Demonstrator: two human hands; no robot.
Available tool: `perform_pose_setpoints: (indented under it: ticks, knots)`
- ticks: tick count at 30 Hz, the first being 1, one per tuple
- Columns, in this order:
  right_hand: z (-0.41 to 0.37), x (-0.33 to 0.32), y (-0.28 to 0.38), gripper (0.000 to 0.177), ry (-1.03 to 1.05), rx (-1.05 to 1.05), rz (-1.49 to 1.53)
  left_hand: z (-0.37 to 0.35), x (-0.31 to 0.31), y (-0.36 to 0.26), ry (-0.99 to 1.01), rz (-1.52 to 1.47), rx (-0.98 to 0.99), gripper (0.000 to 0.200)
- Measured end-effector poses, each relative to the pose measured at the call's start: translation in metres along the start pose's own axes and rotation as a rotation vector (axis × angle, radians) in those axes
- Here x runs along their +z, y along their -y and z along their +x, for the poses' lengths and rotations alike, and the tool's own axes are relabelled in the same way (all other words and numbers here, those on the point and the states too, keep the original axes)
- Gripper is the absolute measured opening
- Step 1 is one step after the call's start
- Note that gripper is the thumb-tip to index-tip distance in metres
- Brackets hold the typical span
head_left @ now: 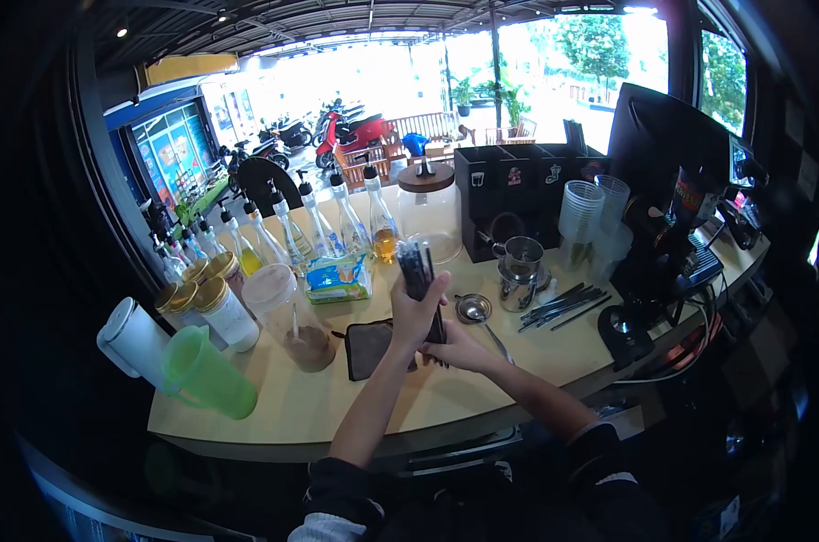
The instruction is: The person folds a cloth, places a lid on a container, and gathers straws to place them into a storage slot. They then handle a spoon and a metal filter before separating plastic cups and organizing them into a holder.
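Pale wooden counter (292,414), cluttered. Left hand (416,316) curled round a near-upright bundle of black straws (415,269) above it; right hand (463,350) partly closed at the lower end, hold unclear. Uneven squeezing could, I'd guess, spill some onto the long-handled strainer (472,310).

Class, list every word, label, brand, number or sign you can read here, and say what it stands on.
None reads clearly enough to quote.
Blue-and-green packet: print blurred.
Black organizer: small stickers, unreadable.
Dark bottle at right: label blurred.
Shopfront panels: too small, blurred.
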State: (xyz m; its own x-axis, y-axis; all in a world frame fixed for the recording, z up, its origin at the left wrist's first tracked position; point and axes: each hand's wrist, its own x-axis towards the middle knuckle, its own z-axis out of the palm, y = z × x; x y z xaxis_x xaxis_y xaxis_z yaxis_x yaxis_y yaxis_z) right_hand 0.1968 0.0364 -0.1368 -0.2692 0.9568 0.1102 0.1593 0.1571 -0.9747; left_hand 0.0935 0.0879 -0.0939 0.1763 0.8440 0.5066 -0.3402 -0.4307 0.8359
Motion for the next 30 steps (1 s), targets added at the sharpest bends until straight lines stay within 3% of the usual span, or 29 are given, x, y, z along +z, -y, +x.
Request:
perform_pose_setpoints:
  ticks: [1, 3, 4, 6, 9, 15, 17, 18, 20, 21, 22, 24, 25, 27, 30]
  knots:
    - [0.000, 0.002, -0.003, 0.014, -0.001, -0.028, 0.152, -0.002, 0.001, -0.002, 0.062, -0.074, -0.032, 0.026]
    - [-0.004, -0.006, -0.001, 0.012, 0.049, 0.021, 0.293, -0.006, -0.007, -0.002, 0.269, -0.197, -0.072, 0.040]
    - [-0.007, -0.010, 0.001, 0.011, 0.100, 0.072, 0.432, -0.007, -0.011, -0.001, 0.272, -0.196, -0.071, 0.040]
    - [-0.011, -0.014, 0.002, 0.009, 0.108, 0.084, 0.526, -0.012, -0.015, 0.001, 0.513, -0.202, -0.116, 0.048]
    - [-0.013, -0.016, 0.000, 0.010, 0.207, 0.185, 0.626, -0.020, -0.016, 0.005, 0.577, -0.061, -0.182, 0.036]
    - [-0.018, -0.015, 0.009, 0.026, 0.122, 0.046, 0.406, -0.022, -0.012, 0.003, 0.543, 0.073, -0.378, 0.027]
    - [-0.020, -0.033, 0.001, 0.046, 0.208, -0.056, -0.010, -0.022, -0.012, 0.014, 0.568, -0.006, -0.249, 0.027]
    - [-0.023, -0.046, 0.002, 0.046, 0.205, -0.061, -0.013, -0.021, -0.011, 0.012, 0.572, -0.005, -0.244, 0.027]
    - [-0.023, -0.076, 0.015, 0.046, 0.516, 0.164, -0.496, -0.017, -0.013, 0.005, 0.501, -0.051, -0.310, 0.027]
    - [-0.037, -0.077, 0.062, 0.054, 0.398, 0.217, -0.717, -0.016, -0.012, -0.001, 0.515, -0.074, -0.309, 0.027]
    - [-0.033, -0.085, 0.063, 0.054, 0.390, 0.217, -0.722, -0.015, -0.011, -0.003, 0.521, -0.076, -0.304, 0.027]
    - [-0.029, -0.102, 0.059, 0.057, 0.131, -0.066, -0.001, -0.013, -0.007, -0.003, 0.654, -0.092, -0.372, 0.031]
    - [-0.025, -0.106, 0.059, 0.057, 0.120, -0.068, -0.004, -0.013, 0.001, -0.005, 0.686, -0.127, -0.408, 0.030]
    - [-0.013, -0.105, 0.063, 0.056, 0.188, -0.227, 0.316, -0.010, 0.013, 0.007, 0.778, -0.186, -0.468, 0.030]
    - [-0.017, -0.096, 0.091, 0.045, 0.113, -0.178, 0.113, 0.002, 0.033, 0.021, 0.899, -0.235, -0.542, 0.026]
